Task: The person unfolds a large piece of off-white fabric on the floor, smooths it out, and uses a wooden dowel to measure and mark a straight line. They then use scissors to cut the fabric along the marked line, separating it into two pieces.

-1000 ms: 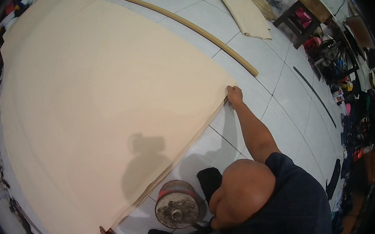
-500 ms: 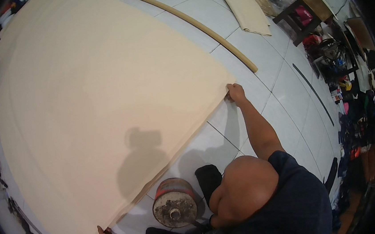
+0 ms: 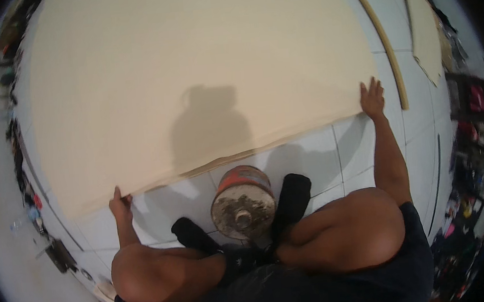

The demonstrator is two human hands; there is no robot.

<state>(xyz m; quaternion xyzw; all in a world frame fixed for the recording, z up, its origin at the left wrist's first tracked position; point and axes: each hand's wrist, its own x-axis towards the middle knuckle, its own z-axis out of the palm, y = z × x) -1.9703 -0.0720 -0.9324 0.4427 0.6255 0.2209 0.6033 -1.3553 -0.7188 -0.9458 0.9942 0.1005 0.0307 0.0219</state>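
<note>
A wide cream cloth sheet [image 3: 280, 55] lies spread over the tiled floor in front of me, its near edge slightly wavy and lifted in the middle. My left hand [image 3: 121, 208] pinches that near edge close to the left corner. At the right corner, my right hand [image 3: 372, 98] rests flat with its fingers spread. Between my feet stands a round weight-like object [image 3: 242, 207] with an orange-red side, a dirty pale top and a knob in its centre. It sits just short of the cloth's near edge.
A long tan roll or tube [image 3: 385, 40] lies to the right of the cloth. Beyond it is a folded cream piece [image 3: 424, 34]. A thin dark strip [image 3: 436, 183] lies on the tiles at right, near piled clutter [image 3: 467, 189]. More items line the left wall.
My right hand has gone from pinching the corner to lying open on it. The left hand keeps its hold. The view has turned, so the cloth's edge now runs nearly level.
</note>
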